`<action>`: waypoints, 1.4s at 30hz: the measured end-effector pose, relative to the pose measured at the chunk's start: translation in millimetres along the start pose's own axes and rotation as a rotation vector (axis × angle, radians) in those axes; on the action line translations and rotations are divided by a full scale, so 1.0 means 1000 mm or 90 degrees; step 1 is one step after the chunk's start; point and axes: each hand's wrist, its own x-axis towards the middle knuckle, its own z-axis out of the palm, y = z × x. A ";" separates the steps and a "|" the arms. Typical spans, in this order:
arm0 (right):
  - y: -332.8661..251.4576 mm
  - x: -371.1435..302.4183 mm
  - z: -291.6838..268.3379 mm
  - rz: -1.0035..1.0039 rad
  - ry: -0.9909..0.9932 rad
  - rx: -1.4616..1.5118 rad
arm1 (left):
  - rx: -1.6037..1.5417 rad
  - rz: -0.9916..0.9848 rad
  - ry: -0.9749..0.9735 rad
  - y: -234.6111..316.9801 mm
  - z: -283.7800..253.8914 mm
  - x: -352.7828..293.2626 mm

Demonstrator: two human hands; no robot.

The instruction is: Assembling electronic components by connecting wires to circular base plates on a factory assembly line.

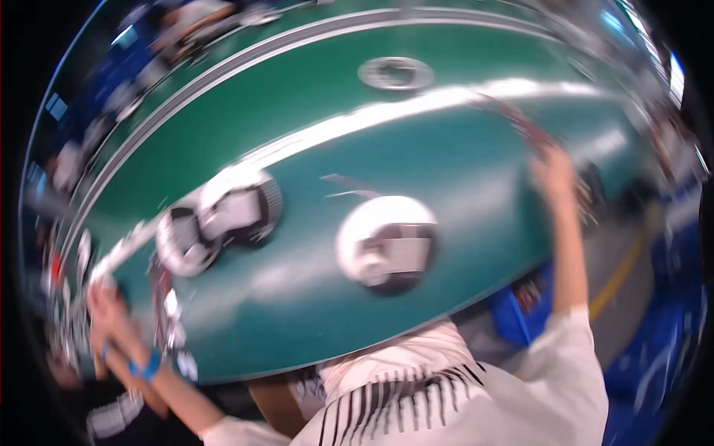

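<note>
The picture is smeared by motion. My right hand [556, 177] is at the right of the green bench, closed on the near end of a thin bundle of reddish wires [520, 123] that trails away to the far left. My left hand [123, 327], with a blue band at the wrist, reaches to the bench's left end; its fingers are blurred and overlap another person's hand [102, 293]. In front of me lies a round white housing [387, 244] with a dark opening and a pale square block. Two similar round housings [242, 206] [187, 241] sit together at the left.
A pale ring-shaped part [395, 73] lies on the brighter green strip beyond the white rail [357, 119]. Thin leads [349, 186] lie behind the middle housing. Reddish wires [160, 290] and shiny pieces [175, 320] are at the left. A blue bin [513, 316] stands below the front edge.
</note>
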 end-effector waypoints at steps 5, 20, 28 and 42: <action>0.030 0.021 0.048 0.078 -0.083 0.025 | -0.378 -0.111 -0.089 0.128 0.028 -0.036; 0.035 0.044 -0.012 0.029 0.250 0.169 | -0.495 -0.086 -0.113 0.193 0.047 -0.054; 0.057 0.061 -0.053 0.159 0.585 0.723 | -0.605 -0.064 -0.088 0.182 0.052 -0.051; -0.018 0.055 -0.029 -0.118 0.255 0.564 | -0.621 0.020 -0.164 0.228 0.061 -0.081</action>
